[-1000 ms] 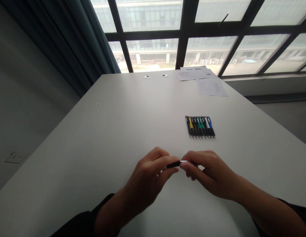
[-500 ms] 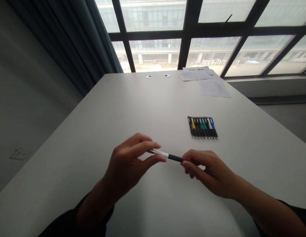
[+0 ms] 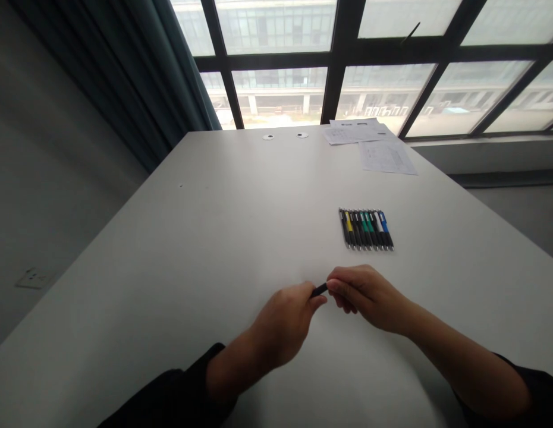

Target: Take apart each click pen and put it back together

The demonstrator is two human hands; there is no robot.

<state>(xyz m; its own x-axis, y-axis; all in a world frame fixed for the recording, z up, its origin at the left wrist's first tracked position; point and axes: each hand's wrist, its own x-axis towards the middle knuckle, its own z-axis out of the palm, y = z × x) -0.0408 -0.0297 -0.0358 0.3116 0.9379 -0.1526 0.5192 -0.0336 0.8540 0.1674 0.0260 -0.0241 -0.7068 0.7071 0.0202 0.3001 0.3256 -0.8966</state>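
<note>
A slim, rod-shaped pen with a black barrel [image 3: 319, 289] is held above the surface, a little below and right of the frame's centre. Its long axis slants across the picture, rising gently toward the right. Both ends are hidden by fingers, so which way the tip faces cannot be told. Only a short, plain black stretch shows.

The left hand [image 3: 283, 327] comes in from the lower left, back of the hand toward the camera, fingers wrapped around the pen's left part, thumb toward the right. The right hand [image 3: 368, 297] reaches in from the lower right, pinching the pen's right end between thumb and forefinger, other fingers curled beneath. Black sleeves [image 3: 169, 395] cover the forearms' lower parts.

Right of centre, well apart from the pen, a neat side-by-side row of black, yellow, green, white and blue pens [image 3: 366, 230] lies on the smooth white surface [image 3: 241, 220]. Printed white paper sheets [image 3: 387, 157] lie at its far edge, upper right.
</note>
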